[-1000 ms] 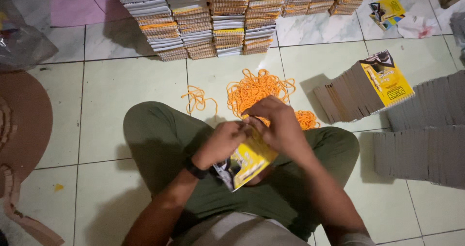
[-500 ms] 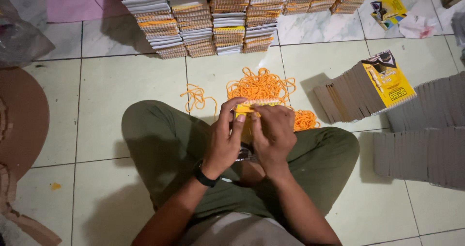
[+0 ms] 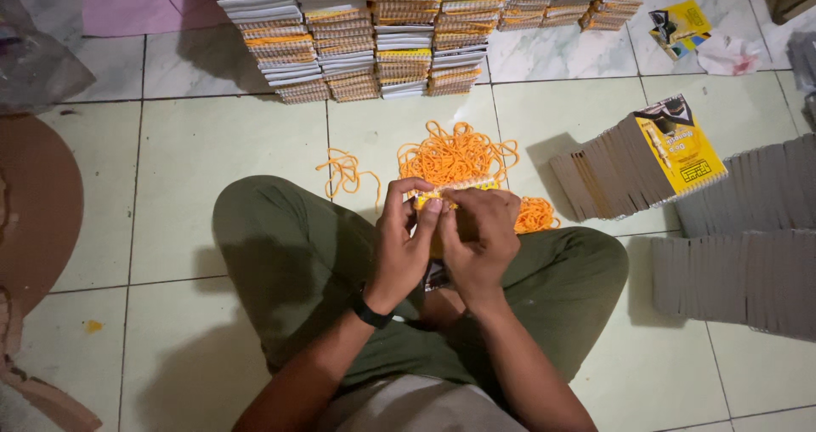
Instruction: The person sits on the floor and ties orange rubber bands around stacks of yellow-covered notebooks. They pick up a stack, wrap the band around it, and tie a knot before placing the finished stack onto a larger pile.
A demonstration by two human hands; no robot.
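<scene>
**A:** What do the two hands hold in the head view?

**B:** Both are closed on one small yellow-covered spiral-bound notebook (image 3: 449,196), held upright above the lap of a person sitting cross-legged in olive-green trousers (image 3: 289,262). The left hand (image 3: 406,243), with a black wristband (image 3: 371,310) at the wrist, curls round the notebook's left side, its fingertips at the top edge. The right hand (image 3: 481,238) wraps the right side, fingers bent over the top. Most of the cover is hidden behind the fingers.

**A:** How far open are the hands?

**B:** Neither is open; each grips the notebook, and the two hands touch one another at the middle.

**A:** What lies closest to them?

**B:** A loose heap of orange cord loops (image 3: 455,153) lies on the pale green tiled floor (image 3: 170,168) just beyond the notebook. A smaller tangle of the same orange cord (image 3: 344,173) lies to its left, and another clump (image 3: 535,215) lies beside the right knee.

**A:** And farther out?

**B:** Tall stacks of spiral-bound notebooks (image 3: 374,32) stand in rows along the top of the view. To the right, a leaning row of yellow-covered notebooks (image 3: 646,164) rests on the floor, with grey cardboard stacks (image 3: 748,253) beside it. A brown round mat (image 3: 34,202) lies at the left edge.
</scene>
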